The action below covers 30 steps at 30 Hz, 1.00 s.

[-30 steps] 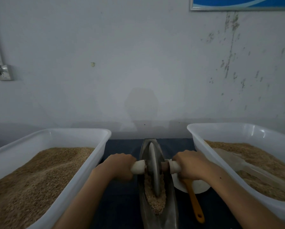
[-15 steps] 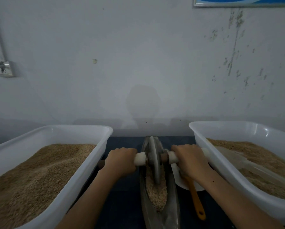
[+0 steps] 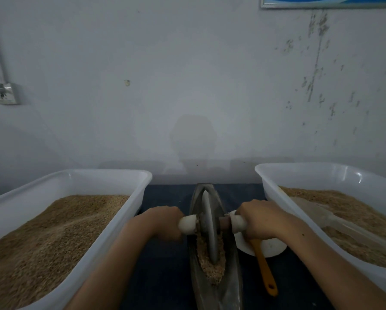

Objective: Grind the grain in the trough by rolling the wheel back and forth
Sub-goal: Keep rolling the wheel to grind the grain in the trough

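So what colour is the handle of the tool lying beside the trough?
Orange handle, clearest in the head view.

The wheel (image 3: 208, 227) and the trough (image 3: 231, 285) look like dull grey metal. The grain (image 3: 210, 262) is rough and matt. Both tubs (image 3: 111, 175) are glossy white plastic. The spatula handle (image 3: 264, 271) is smooth orange plastic.

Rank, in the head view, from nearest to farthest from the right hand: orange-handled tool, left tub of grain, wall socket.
From the right hand:
1. Orange-handled tool, just below the hand, beside the trough.
2. Left tub of grain, across the trough, on the left.
3. Wall socket, high on the far left wall.
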Available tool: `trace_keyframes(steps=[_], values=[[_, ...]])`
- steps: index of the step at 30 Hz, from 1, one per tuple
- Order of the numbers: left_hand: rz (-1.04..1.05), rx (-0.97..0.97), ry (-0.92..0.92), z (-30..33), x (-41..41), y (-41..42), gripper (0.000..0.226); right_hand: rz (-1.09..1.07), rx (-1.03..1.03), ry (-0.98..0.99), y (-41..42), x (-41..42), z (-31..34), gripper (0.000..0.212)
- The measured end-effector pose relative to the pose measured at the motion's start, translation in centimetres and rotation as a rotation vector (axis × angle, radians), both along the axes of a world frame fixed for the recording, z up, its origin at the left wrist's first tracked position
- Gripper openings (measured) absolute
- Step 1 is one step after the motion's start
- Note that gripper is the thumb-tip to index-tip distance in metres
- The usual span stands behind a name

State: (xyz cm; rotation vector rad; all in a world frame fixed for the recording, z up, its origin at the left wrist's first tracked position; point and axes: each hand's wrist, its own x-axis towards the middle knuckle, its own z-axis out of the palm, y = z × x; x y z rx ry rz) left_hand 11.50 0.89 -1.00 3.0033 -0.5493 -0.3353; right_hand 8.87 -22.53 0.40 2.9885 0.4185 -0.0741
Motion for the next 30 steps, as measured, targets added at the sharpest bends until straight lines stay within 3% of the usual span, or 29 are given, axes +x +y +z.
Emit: trace_keyframes(steps=[5, 8, 10, 14, 23, 27, 30], values=[[0.030, 0.064, -0.233, -0.3, -0.3, -0.4, 0.036, -0.034, 0.056, -0.140, 0.1, 0.6, -1.0, 0.021], [0.042, 0.076, -0.454, -0.8, -0.2, -0.7, 0.030, -0.033, 0.134, -0.293, 0.2, 0.6, -1.8, 0.015], [0.051, 0.043, -0.505, -1.1, -0.1, -0.7, 0.027, -0.014, 0.140, -0.400, 0.3, 0.6, -2.1, 0.010], [0.043, 0.017, -0.456, -1.2, -0.1, -0.4, 0.029, -0.009, 0.100, -0.396, 0.6, 0.3, -1.8, 0.010], [-0.025, -0.020, -0.006, 0.1, 0.1, 0.0, 0.034, -0.028, 0.022, 0.017, 0.0, 0.2, 0.0, 0.022], [-0.004, -0.016, -0.055, -0.1, 0.2, 0.0, 0.033, -0.034, 0.027, -0.034, 0.1, 0.3, -0.3, 0.019], [0.008, 0.022, -0.240, -0.6, 0.3, -0.1, 0.033, -0.046, 0.040, -0.131, 0.1, 0.4, -0.8, 0.013]])
